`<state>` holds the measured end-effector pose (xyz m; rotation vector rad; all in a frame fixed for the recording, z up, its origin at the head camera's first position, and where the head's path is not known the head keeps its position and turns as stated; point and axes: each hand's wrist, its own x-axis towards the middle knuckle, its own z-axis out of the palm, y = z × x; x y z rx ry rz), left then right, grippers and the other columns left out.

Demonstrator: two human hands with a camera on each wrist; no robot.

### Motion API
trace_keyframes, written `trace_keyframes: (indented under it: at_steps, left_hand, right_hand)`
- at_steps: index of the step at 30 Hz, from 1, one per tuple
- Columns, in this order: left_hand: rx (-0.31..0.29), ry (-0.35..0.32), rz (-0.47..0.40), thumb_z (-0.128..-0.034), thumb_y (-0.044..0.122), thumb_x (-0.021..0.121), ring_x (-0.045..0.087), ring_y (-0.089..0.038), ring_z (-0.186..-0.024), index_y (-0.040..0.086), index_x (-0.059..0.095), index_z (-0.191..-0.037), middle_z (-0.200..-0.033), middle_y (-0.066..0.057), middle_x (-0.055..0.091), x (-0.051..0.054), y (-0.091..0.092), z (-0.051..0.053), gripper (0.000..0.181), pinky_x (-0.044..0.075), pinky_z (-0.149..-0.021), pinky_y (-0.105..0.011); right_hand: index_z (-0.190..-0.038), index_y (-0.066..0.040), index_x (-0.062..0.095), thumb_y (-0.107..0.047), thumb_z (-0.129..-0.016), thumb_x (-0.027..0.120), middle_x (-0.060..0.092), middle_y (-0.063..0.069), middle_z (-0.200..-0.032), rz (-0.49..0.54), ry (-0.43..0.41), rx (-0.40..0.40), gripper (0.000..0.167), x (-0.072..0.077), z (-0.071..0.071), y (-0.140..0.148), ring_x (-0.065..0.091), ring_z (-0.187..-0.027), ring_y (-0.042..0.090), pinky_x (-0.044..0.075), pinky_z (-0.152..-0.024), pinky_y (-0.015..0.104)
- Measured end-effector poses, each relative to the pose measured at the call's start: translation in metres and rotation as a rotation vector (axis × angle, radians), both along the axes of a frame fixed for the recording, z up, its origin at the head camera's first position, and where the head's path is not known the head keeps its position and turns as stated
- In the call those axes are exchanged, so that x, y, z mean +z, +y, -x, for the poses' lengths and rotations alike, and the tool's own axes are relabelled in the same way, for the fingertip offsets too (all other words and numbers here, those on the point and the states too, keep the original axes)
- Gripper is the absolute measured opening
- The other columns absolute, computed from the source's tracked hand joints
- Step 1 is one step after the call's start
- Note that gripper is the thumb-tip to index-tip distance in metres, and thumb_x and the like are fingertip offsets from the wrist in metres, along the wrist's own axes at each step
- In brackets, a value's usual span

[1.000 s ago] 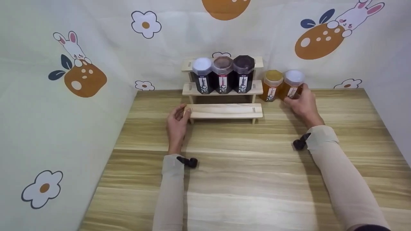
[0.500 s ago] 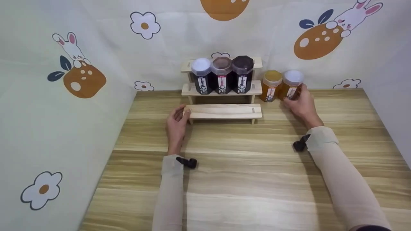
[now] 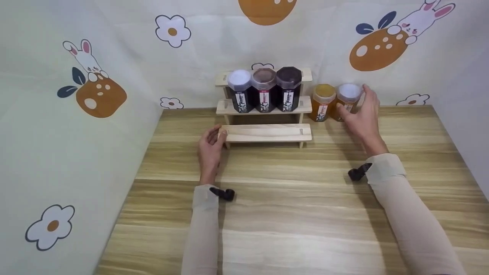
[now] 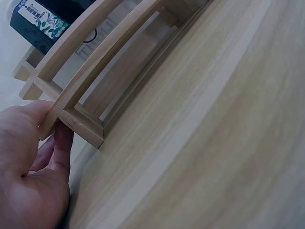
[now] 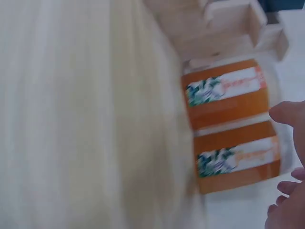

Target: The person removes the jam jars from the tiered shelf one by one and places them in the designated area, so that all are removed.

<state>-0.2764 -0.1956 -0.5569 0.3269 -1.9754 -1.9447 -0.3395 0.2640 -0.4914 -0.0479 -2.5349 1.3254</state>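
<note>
My left hand (image 3: 209, 152) grips the left end of the lowest tier of a wooden stepped rack (image 3: 267, 132). In the left wrist view the thumb lies over the board (image 4: 81, 78) and the fingers reach beneath it. At the right, my right hand (image 3: 364, 118) is spread beside an amber jar with a white lid (image 3: 349, 91). The right wrist view shows the thumb and fingers (image 5: 299, 138) apart near that jar's lid end; contact cannot be made out. A second amber jar, yellow-lidded (image 3: 324, 91), stands upright on its left.
Three dark jars (image 3: 264, 89) stand in a row on the rack's middle tier, with white, brown and black lids. Behind the rack hangs a patterned cloth (image 3: 214, 49), and another cloth side (image 3: 57, 152) bounds the wood-grain table (image 3: 282, 214) at the left.
My right hand has loosened from the white-lidded jar and risen toward its lid, fingers spreading. That jar stays in place. The left hand has kept its hold on the rack.
</note>
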Motion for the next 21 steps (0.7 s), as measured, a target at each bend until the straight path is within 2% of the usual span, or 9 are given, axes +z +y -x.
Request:
trace_keyframes:
  at_steps: [6, 11, 14, 21]
  left_hand:
    - [-0.004, 0.023, -0.001, -0.0977, 0.022, 0.084, 0.068, -0.021, -0.131, 0.009, 0.074, -0.131, -0.136, -0.010, 0.073, 0.000, 0.000, 0.000, 0.037, 0.057, -0.112, -0.029]
    - [-0.006, 0.035, 0.015, -0.0989, 0.022, 0.083, 0.068, -0.020, -0.130, 0.009, 0.073, -0.131, -0.135, -0.009, 0.074, -0.003, 0.000, -0.002, 0.035, 0.056, -0.113, -0.029]
    - [-0.008, 0.033, 0.014, -0.0992, 0.021, 0.082, 0.070, -0.020, -0.128, 0.009, 0.073, -0.130, -0.134, -0.010, 0.074, -0.003, 0.000, -0.003, 0.034, 0.058, -0.111, -0.029]
    - [-0.002, 0.017, 0.024, -0.0991, 0.022, 0.082, 0.069, -0.020, -0.130, 0.013, 0.073, -0.131, -0.135, -0.008, 0.074, -0.002, 0.000, -0.001, 0.034, 0.057, -0.111, -0.029]
  right_hand:
    - [-0.167, -0.011, 0.032, -0.042, -0.096, 0.078, 0.033, 0.010, -0.173, 0.006, 0.153, 0.046, 0.090, 0.022, -0.002, -0.020, 0.027, -0.160, 0.028, 0.028, -0.134, 0.052]
    - [-0.164, -0.008, 0.039, -0.031, -0.096, 0.081, 0.039, 0.008, -0.171, 0.049, 0.263, 0.137, 0.084, 0.031, -0.004, -0.045, 0.032, -0.159, 0.026, 0.030, -0.135, 0.049]
    - [-0.165, -0.007, 0.037, -0.027, -0.095, 0.082, 0.039, 0.010, -0.171, 0.121, 0.268, 0.204, 0.085, 0.035, -0.007, -0.060, 0.035, -0.159, 0.029, 0.035, -0.132, 0.052]
    - [-0.166, -0.007, 0.035, -0.019, -0.095, 0.083, 0.038, 0.014, -0.172, 0.313, 0.205, 0.321, 0.087, 0.045, -0.009, -0.091, 0.042, -0.156, 0.032, 0.046, -0.124, 0.057]
